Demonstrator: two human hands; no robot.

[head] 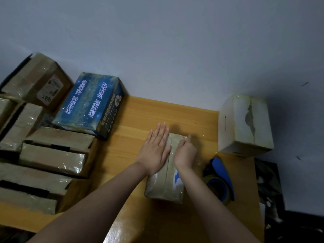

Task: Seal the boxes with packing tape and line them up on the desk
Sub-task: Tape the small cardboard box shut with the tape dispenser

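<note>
Wooden desk (157,113) meets grey wall (175,50); left hand (156,151) flat on taped box (164,188), right hand (185,151) curled over its edge.

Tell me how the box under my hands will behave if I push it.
The box probably slides easily: glossy tape covers it and the desk looks smooth. It seems fairly stiff; its top looks flat under the left hand. Lying low, it is unlikely to tip.

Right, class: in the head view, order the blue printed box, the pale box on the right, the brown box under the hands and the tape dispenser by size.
Largest: blue box.
Next: pale box and brown box, too alike to rank; the brown one is partly covered.
Smallest: tape dispenser.
</note>
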